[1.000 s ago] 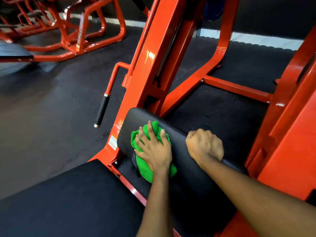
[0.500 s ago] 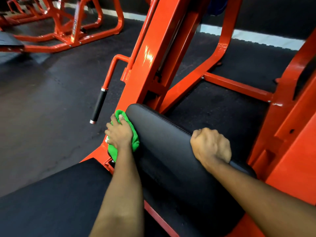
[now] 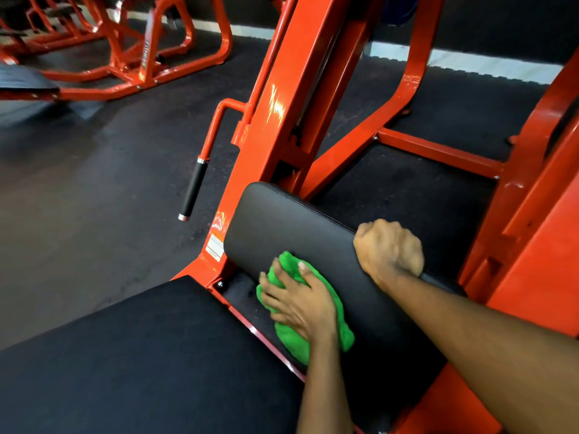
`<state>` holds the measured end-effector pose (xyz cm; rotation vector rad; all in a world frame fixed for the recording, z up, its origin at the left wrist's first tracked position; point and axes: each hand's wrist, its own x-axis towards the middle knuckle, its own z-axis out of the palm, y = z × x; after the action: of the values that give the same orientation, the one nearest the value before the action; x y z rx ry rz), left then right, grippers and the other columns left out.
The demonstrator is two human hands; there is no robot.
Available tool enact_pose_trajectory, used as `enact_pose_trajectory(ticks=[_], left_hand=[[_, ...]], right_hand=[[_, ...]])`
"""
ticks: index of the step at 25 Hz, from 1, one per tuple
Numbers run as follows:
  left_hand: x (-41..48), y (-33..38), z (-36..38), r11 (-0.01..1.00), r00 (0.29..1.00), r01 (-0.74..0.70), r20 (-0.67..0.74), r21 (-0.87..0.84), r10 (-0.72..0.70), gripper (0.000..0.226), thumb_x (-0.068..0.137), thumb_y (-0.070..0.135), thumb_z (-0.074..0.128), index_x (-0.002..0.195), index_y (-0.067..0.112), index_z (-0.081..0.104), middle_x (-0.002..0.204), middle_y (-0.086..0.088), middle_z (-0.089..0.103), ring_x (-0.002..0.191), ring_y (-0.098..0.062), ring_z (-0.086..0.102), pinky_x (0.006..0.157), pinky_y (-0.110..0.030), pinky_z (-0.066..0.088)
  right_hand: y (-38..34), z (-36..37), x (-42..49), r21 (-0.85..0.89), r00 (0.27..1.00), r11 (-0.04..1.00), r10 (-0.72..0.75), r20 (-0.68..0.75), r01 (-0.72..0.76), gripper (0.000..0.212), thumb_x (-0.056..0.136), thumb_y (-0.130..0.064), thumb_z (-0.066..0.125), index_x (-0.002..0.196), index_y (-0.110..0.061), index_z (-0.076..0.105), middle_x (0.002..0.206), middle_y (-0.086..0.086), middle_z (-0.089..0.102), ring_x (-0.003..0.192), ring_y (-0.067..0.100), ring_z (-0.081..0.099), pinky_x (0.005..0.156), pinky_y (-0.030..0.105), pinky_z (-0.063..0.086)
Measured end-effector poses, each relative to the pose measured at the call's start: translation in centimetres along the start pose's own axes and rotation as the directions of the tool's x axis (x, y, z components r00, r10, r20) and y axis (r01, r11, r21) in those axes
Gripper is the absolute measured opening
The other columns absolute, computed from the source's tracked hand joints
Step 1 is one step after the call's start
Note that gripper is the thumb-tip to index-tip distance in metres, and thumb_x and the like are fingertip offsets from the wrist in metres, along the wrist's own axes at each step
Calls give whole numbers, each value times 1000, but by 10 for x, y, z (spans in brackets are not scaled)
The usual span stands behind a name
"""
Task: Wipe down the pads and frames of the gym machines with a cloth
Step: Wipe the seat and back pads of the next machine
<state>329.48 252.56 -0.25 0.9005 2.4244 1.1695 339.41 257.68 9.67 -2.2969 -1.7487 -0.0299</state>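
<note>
A rounded black pad (image 3: 282, 220) is mounted on the orange frame (image 3: 282, 89) of a gym machine. My left hand (image 3: 300, 303) presses a bunched green cloth (image 3: 289, 341) against the pad's lower front face, fingers spread over the cloth. My right hand (image 3: 388, 249) grips the pad's top edge, its fingers curled over the far side and hidden. A second flat black pad (image 3: 141, 355) lies below and to the left, next to the cloth.
A black-gripped handle (image 3: 192, 189) hangs from an orange bar left of the frame. Orange crossbars (image 3: 438, 151) and an upright (image 3: 532, 198) close in the right side. More orange machines (image 3: 141, 57) stand at the far left on dark rubber floor (image 3: 78, 198).
My left hand carried the cloth from the pad's middle to its left end, then back right and down onto the lower front face. My right hand stayed on the pad's top edge.
</note>
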Motion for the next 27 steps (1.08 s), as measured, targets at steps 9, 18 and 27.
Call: enact_pose_trajectory(ticks=[9,18,27], left_hand=[[186,1,-2,1000,985,26,-169,16,-23,56,101,43,44,147,11,38,149,-17,37,134,-37,39,102,-55,35],[-9,-10,-1,1000,999,13,-44,-15,-14,77,91,61,34,146,7,40,149,-17,41,133,-37,40,88,-57,47],[16,11,6,1000,998,-10,-62,23,11,61,94,46,43,144,12,43,156,-13,34,138,-35,35,103,-57,33]], right_hand=[[2,9,5,-49,999,999,-4,39,6,51,101,-34,25,59,-15,48,52,3,43,50,21,47,50,31,35],[0,-1,-1,4,999,1000,-26,21,25,52,100,-32,29,76,-9,69,75,13,69,66,30,65,56,32,38],[2,4,2,13,999,1000,-29,17,28,52,100,-33,29,75,-10,69,73,12,68,66,28,64,56,32,39]])
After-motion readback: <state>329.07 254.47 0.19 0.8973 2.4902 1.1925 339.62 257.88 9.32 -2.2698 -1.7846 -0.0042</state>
